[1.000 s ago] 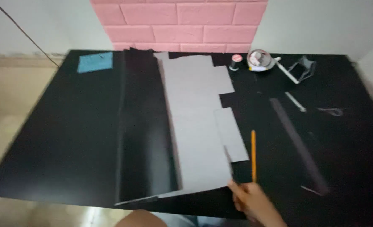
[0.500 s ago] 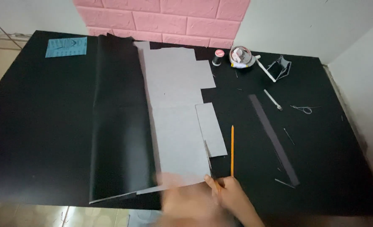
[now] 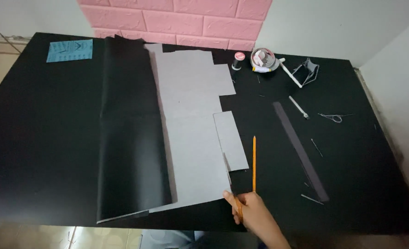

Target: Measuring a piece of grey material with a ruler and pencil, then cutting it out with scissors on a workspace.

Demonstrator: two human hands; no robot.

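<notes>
Scissors (image 3: 228, 177) in right hand (image 3: 250, 212), on grey sheet (image 3: 193, 124)

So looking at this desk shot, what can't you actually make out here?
Head view only:
- Left hand: not in view at all.
- Right hand: wrist cut off by the bottom edge; its grip hides the lower end of an orange-handled tool, so its kind is unclear.
- Small round container: contents too small to tell.
- Grey sheet: its left margin lies hidden under the folded black sheet.
- Metal scraps near the dark ruler: too tiny to identify.
</notes>
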